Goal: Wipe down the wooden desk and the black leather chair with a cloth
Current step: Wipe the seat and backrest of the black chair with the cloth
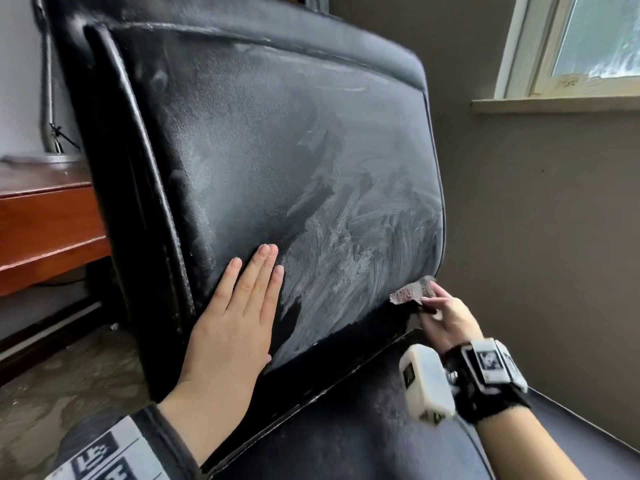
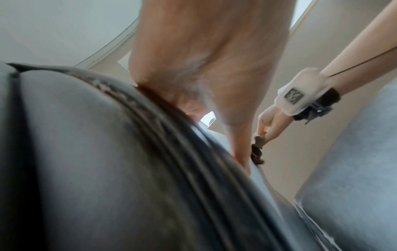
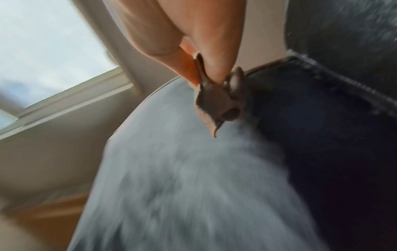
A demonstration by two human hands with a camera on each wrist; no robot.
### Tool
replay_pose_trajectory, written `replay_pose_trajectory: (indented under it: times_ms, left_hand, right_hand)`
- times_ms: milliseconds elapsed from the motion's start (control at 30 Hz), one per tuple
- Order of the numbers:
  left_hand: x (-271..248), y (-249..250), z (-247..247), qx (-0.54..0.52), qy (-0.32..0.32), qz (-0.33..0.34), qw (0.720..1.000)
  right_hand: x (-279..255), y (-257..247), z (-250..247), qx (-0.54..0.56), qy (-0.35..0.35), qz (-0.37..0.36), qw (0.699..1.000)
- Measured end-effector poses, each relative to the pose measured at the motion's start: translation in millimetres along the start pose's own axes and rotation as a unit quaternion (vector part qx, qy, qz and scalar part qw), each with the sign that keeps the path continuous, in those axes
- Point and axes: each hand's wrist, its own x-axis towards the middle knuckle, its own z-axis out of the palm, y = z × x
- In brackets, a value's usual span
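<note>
The black leather chair [image 1: 263,157] fills the head view, its backrest dusty and streaked with pale wipe marks. My left hand [image 1: 239,306] lies flat on the lower backrest, fingers straight and together. My right hand [image 1: 440,313] pinches a small dirty brownish cloth [image 1: 412,292] at the backrest's lower right corner, just above the seat [image 1: 363,427]. In the right wrist view the cloth [image 3: 217,100] hangs from thumb and fingers against the grey, dusty leather [image 3: 182,169]. The left wrist view shows my left palm [image 2: 204,59] on the chair [image 2: 86,152] and the cloth [image 2: 257,151] beyond.
The wooden desk [image 1: 45,220] stands at the left behind the chair, with a lamp stem [image 1: 52,109] on it. A window [image 1: 588,39] and its sill [image 1: 554,105] are at the upper right above a beige wall. Patterned floor shows at lower left.
</note>
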Motion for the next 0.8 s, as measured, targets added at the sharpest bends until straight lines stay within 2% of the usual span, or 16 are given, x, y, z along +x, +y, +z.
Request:
replay_pose_trajectory:
  times_ms: [33, 100, 133, 200, 233, 267, 400, 533, 600, 633, 667, 767, 800]
  left_hand:
    - [-0.3, -4.5, -0.4, -0.012, 0.031, -0.011, 0.999]
    - [-0.8, -15.9, -5.8, -0.05, 0.092, -0.011, 0.994]
    - [3.0, -23.7, -7.4, -0.048, 0.105, -0.008, 0.993]
    - [10.4, -47.3, -18.2, -0.028, 0.122, -0.026, 0.992]
    - [14.8, -58.6, -24.9, -0.034, 0.134, -0.058, 0.989]
    - [19.5, -68.5, -28.0, -0.042, 0.153, -0.08, 0.984]
    - [36.3, -102.5, -46.6, -0.08, 0.152, -0.123, 0.977]
    - [56.4, -128.9, -63.7, -0.077, 0.137, -0.163, 0.974]
    - [58.5, -131.6, -63.9, -0.082, 0.123, -0.167, 0.975]
    - [57.8, -128.0, -62.8, -0.073, 0.12, -0.165, 0.976]
    - [57.1, -122.2, -59.3, -0.064, 0.123, -0.164, 0.977]
    - [52.8, -109.9, -49.7, -0.061, 0.137, -0.161, 0.975]
    - [51.6, -109.1, -47.2, -0.062, 0.14, -0.155, 0.976]
  right_hand:
    - [-15.7, 4.5, 12.5, -0.003, -0.053, -0.048, 0.997]
    - [-49.9, 25.5, 43.9, -0.108, -0.105, -0.148, 0.977]
    - [-67.3, 45.1, 60.0, -0.201, -0.123, -0.204, 0.95]
    - [-95.9, 90.6, 85.1, -0.337, -0.185, -0.294, 0.875]
    - [-108.5, 108.3, 90.7, -0.382, -0.214, -0.3, 0.848]
    - [-118.1, 119.4, 93.6, -0.397, -0.226, -0.295, 0.839]
    - [-119.1, 116.8, 92.4, -0.388, -0.22, -0.305, 0.841]
    - [-72.2, 80.4, 94.0, -0.358, -0.136, -0.202, 0.901]
    - [-73.8, 72.8, 104.3, -0.309, -0.11, -0.178, 0.928]
    - [-83.0, 75.9, 111.6, -0.302, -0.114, -0.182, 0.929]
    - [-94.3, 87.2, 118.1, -0.31, -0.146, -0.199, 0.918]
    - [-134.7, 114.6, 122.4, -0.373, -0.232, -0.261, 0.86]
    - [-130.8, 112.8, 117.9, -0.359, -0.236, -0.266, 0.863]
